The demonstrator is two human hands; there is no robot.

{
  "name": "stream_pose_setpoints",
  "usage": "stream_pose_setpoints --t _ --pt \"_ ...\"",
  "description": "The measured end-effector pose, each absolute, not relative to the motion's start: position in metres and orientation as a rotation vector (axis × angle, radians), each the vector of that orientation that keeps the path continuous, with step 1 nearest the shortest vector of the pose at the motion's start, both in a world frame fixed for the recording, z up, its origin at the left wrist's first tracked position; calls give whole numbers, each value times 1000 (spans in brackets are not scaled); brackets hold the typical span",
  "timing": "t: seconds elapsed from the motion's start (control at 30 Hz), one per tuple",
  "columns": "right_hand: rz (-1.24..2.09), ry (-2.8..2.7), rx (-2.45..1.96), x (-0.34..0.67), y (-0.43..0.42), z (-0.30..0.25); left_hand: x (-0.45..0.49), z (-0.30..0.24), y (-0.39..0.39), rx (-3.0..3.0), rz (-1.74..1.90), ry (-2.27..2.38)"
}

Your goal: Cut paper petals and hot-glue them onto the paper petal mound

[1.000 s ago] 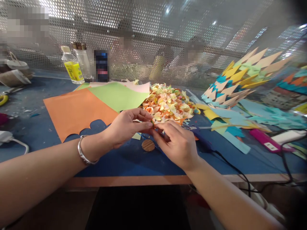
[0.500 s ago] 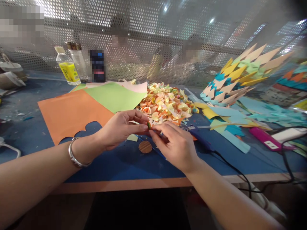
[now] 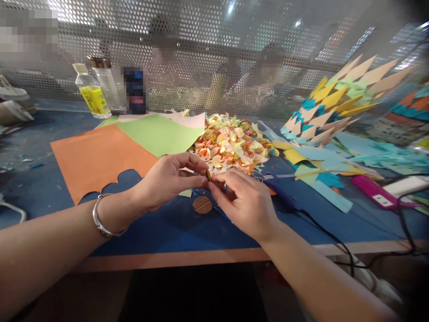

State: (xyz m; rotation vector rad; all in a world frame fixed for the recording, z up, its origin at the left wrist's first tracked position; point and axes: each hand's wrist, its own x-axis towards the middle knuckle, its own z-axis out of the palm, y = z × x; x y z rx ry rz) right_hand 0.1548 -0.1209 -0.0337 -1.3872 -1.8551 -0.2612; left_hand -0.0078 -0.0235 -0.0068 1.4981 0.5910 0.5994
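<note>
My left hand (image 3: 170,179) and my right hand (image 3: 246,201) meet above the blue table (image 3: 161,228), fingertips pinched together. Between them sits a small rolled paper piece (image 3: 208,175) with green and orange stripes, gripped by both hands. A silver bracelet (image 3: 100,219) circles my left wrist. Just below the hands a small round wooden disc (image 3: 202,205) lies on the table. Behind the hands is a heap of small folded paper pieces (image 3: 231,143) in orange, yellow and cream.
Orange paper sheet (image 3: 100,158) and green sheet (image 3: 161,134) lie at left. Bottles (image 3: 92,91) stand at the back by a perforated metal screen. Stacks of pointed coloured paper (image 3: 335,107) fill the right. A pink tool (image 3: 375,194) and black cables (image 3: 335,241) lie near the right edge.
Both hands have stayed pinched on the small rolled piece, with only slight finger shifts. The view has drifted a little, nothing else moved.
</note>
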Motion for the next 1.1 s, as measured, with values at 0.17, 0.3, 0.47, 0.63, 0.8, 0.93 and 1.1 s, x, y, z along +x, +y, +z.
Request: stream_pose_setpoints --t 0.17,0.3,0.47,0.63,0.8,0.93,1.1 --pt "-264 -1850 -1395 155 -121 -33 -8 -10 -21 1556 608 594" --pt "-245 -1843 -1404 156 -122 -33 -8 -11 -21 1591 615 582" --pt "-219 -1844 -1410 155 -121 -33 -7 -8 -24 1599 624 579" --pt "-219 -1847 -1410 154 -121 -34 -7 -7 -25 1637 633 591" --pt "-218 -1841 -1406 154 -122 -34 -9 -8 -22 1669 621 573" --pt "-222 -1835 -1393 154 -122 -33 -9 -7 -20 1704 621 561" --pt "-198 -1819 -1379 154 -122 -32 -9 -7 -23 1857 672 573"
